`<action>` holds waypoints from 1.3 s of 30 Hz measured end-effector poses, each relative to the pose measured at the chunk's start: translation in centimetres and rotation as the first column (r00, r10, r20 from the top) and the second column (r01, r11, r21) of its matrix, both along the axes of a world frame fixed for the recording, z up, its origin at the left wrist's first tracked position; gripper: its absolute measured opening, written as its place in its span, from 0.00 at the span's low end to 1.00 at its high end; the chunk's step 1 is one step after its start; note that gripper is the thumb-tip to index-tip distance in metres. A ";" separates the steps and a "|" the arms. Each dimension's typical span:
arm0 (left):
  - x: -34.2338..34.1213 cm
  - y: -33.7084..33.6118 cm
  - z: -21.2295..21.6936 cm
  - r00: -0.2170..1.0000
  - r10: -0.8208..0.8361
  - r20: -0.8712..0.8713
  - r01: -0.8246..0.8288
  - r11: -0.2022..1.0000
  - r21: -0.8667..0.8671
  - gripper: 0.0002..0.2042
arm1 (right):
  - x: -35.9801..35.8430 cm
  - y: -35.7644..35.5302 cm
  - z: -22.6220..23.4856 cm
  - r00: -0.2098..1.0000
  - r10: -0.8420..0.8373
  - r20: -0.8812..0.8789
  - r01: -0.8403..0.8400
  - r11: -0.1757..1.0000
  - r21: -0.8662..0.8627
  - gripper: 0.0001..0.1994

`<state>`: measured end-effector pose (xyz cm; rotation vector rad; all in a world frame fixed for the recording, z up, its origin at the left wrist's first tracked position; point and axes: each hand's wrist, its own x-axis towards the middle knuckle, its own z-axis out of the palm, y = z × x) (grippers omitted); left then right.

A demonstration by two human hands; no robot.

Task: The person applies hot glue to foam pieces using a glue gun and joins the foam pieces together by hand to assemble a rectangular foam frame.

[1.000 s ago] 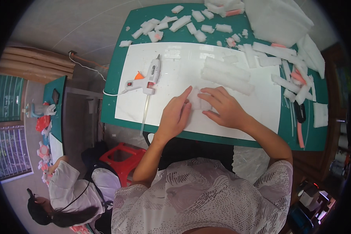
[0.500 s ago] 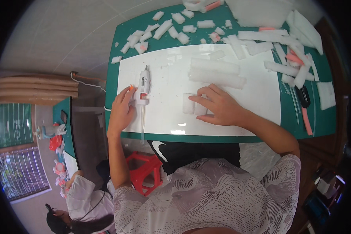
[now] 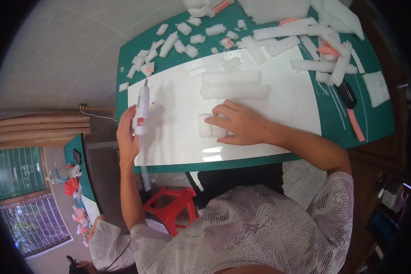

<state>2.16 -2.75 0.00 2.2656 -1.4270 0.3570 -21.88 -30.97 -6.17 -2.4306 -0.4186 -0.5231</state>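
White blocks (image 3: 205, 129) touch the loosely spread right hand (image 3: 241, 123); the left hand (image 3: 127, 133) clasps a glue gun (image 3: 142, 102).

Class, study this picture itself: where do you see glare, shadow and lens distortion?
Head view: bright glare on the white board, towards its near edge; head view: soft shadow on that board, right of the glue gun in the left hand; head view: the green tabletop's edges bow, and the picture's corners go black.

Held near left edge of board (image 3: 178, 153), with nozzle (image 3: 146, 83) forward: white glue gun (image 3: 143, 102). Lying side by side: two white fluffy pieces (image 3: 205, 128).
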 end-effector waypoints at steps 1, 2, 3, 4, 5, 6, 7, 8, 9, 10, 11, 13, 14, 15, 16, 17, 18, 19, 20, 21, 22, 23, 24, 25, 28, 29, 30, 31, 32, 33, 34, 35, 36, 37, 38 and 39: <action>0.2 0.4 0.4 0.931 0.051 -0.361 -0.057 0.998 -0.005 0.21 | 0.1 0.0 0.0 1.000 0.013 -0.009 -0.013 1.000 0.002 0.28; -0.3 -0.6 1.4 0.732 0.087 -0.676 -0.109 0.994 0.011 0.20 | 0.1 -0.1 -0.1 1.000 0.005 -0.010 -0.005 1.000 0.003 0.28; -1.4 -2.2 1.6 0.606 -0.081 -0.791 -0.092 0.981 -0.171 0.21 | 0.1 -0.2 -0.1 1.000 0.005 -0.015 -0.005 1.000 -0.005 0.28; -1.2 -3.0 1.8 0.607 -0.081 -0.791 -0.090 0.981 -0.169 0.21 | 0.1 -0.1 -0.1 1.000 0.010 -0.017 -0.011 1.000 -0.013 0.28; -0.8 -3.6 1.8 0.553 -0.074 -0.830 -0.028 0.994 -0.108 0.22 | 0.0 -0.1 0.0 1.000 0.009 -0.017 -0.010 1.000 -0.011 0.28; -0.6 -4.3 1.9 0.496 -0.061 -0.866 0.037 0.998 -0.050 0.23 | 0.0 -0.1 0.1 1.000 0.017 -0.018 -0.017 1.000 -0.023 0.27; -0.9 -5.6 2.1 0.535 -0.044 -0.844 0.077 0.997 -0.002 0.22 | 0.2 -0.1 0.2 1.000 0.024 -0.016 -0.024 0.999 -0.036 0.27; -0.5 -6.2 1.6 0.537 -0.043 -0.842 0.077 0.997 -0.002 0.22 | 0.3 -0.1 0.1 1.000 0.024 -0.013 -0.025 0.999 -0.036 0.27; 0.1 -6.7 0.8 0.537 0.020 -0.843 0.081 0.994 0.075 0.21 | 0.2 -0.2 0.0 1.000 0.028 -0.013 -0.028 0.999 -0.030 0.27; 0.1 -7.6 0.2 0.532 0.080 -0.843 0.091 0.984 0.151 0.19 | 0.0 -0.3 0.0 0.999 0.025 -0.021 -0.026 0.999 -0.024 0.27; -0.1 -8.3 0.2 0.500 0.031 -0.865 0.112 0.989 0.100 0.18 | 0.0 -0.3 -0.1 0.999 0.022 -0.028 -0.022 1.000 -0.022 0.27; 0.4 -8.6 -0.3 0.473 0.037 -0.880 0.086 0.992 0.088 0.16 | 0.2 -0.4 0.0 0.999 0.030 -0.017 -0.030 0.999 -0.015 0.27; 0.6 -8.7 -0.5 0.451 0.044 -0.891 0.056 0.995 0.077 0.15 | 0.3 -0.4 0.1 0.999 0.027 -0.026 -0.027 1.000 -0.011 0.27; 0.7 -8.7 -0.8 0.442 0.047 -0.896 0.059 0.995 0.081 0.15 | 0.4 -0.4 0.1 0.999 0.031 -0.021 -0.031 1.000 -0.004 0.27; 0.7 -8.7 -1.0 0.416 0.027 -0.909 0.041 0.998 0.048 0.14 | 0.4 -0.4 0.1 0.999 0.035 -0.019 -0.035 0.999 0.004 0.28; 0.7 -8.6 -1.3 0.390 0.007 -0.921 0.021 1.000 0.017 0.14 | 0.5 -0.4 0.1 0.999 0.033 -0.033 -0.032 0.999 0.011 0.28; 0.8 -8.5 -1.8 0.377 0.013 -0.926 0.023 0.999 0.023 0.14 | 0.6 -0.4 0.0 0.999 0.030 -0.024 -0.030 0.999 0.021 0.27; 1.0 -8.3 -2.2 0.352 0.001 -0.936 0.022 1.000 0.009 0.13 | 0.7 -0.5 0.0 0.999 0.030 -0.012 -0.030 0.999 0.029 0.27; 1.1 -8.3 -2.5 0.328 -0.011 -0.944 0.020 1.000 -0.005 0.12 | 0.7 -0.5 0.0 0.999 0.031 -0.025 -0.031 0.999 0.034 0.27; 1.0 -8.2 -2.6 0.317 -0.006 -0.948 0.017 1.000 -0.001 0.12 | 0.7 -0.5 0.0 0.998 0.039 -0.040 -0.037 0.999 0.036 0.27; 0.7 -8.1 -2.5 0.343 0.057 -0.938 0.002 0.998 0.061 0.12 | 0.7 -0.6 0.1 0.997 0.047 -0.054 -0.045 0.998 0.039 0.28; 0.6 -8.1 -2.4 0.368 0.120 -0.922 -0.016 0.992 0.122 0.12 | 0.8 -0.7 0.1 0.997 0.051 -0.063 -0.049 0.998 0.046 0.28; 0.5 -8.2 -2.6 0.360 0.127 -0.924 -0.019 0.991 0.129 0.12 | 0.7 -0.8 0.1 0.996 0.050 -0.072 -0.046 0.998 0.051 0.28; 0.6 -8.1 -2.7 0.351 0.114 -0.929 -0.023 0.993 0.113 0.11 | 0.8 -0.7 0.1 0.996 0.047 -0.080 -0.043 0.997 0.059 0.28; 0.2 -8.0 -3.0 0.343 0.110 -0.933 -0.056 0.994 0.097 0.11 | 0.8 -0.7 0.2 0.993 0.040 -0.111 -0.033 0.998 0.060 0.28; 0.0 -8.1 -3.1 0.347 0.111 -0.931 -0.081 0.993 0.088 0.11 | 0.8 -0.6 0.2 0.993 0.043 -0.114 -0.036 0.997 0.064 0.28; -0.1 -8.1 -3.1 0.344 0.115 -0.932 -0.084 0.992 0.091 0.11 | 0.9 -0.6 0.2 0.995 0.034 -0.092 -0.028 0.997 0.068 0.27; -0.1 -8.1 -3.0 0.337 0.087 -0.938 -0.091 0.994 0.060 0.11 | 0.9 -0.6 0.2 0.997 0.026 -0.067 -0.021 0.997 0.072 0.27; -0.1 -8.2 -3.0 0.330 0.058 -0.942 -0.097 0.995 0.027 0.10 | 0.9 -0.5 0.2 0.997 0.030 -0.067 -0.025 0.997 0.074 0.27; -0.2 -8.3 -2.9 0.331 0.060 -0.942 -0.100 0.995 0.028 0.10 | 0.9 -0.5 0.2 0.997 0.030 -0.069 -0.024 0.997 0.076 0.27; -0.2 -8.4 -2.9 0.333 0.053 -0.941 -0.100 0.995 0.021 0.10 | 0.9 -0.5 0.2 0.997 0.028 -0.071 -0.023 0.997 0.077 0.27; -0.2 -8.5 -2.9 0.337 0.045 -0.940 -0.098 0.995 0.013 0.10 | 0.9 -0.5 0.2 0.997 0.029 -0.070 -0.024 0.997 0.077 0.27; -0.1 -8.5 -2.9 0.338 0.046 -0.940 -0.100 0.995 0.012 0.10 | 0.9 -0.5 0.3 0.997 0.026 -0.069 -0.021 0.997 0.069 0.27; 0.0 -8.5 -2.9 0.333 0.042 -0.942 -0.086 0.996 0.014 0.10 | 0.9 -0.5 0.3 0.997 0.021 -0.068 -0.017 0.998 0.061 0.27; 0.1 -8.5 -3.0 0.329 0.038 -0.943 -0.072 0.997 0.015 0.10 | 0.9 -0.5 0.3 0.997 0.022 -0.067 -0.018 0.998 0.060 0.27; 0.2 -8.4 -3.0 0.330 0.038 -0.943 -0.073 0.997 0.015 0.10 | 0.9 -0.5 0.4 0.998 0.020 -0.064 -0.016 0.998 0.055 0.27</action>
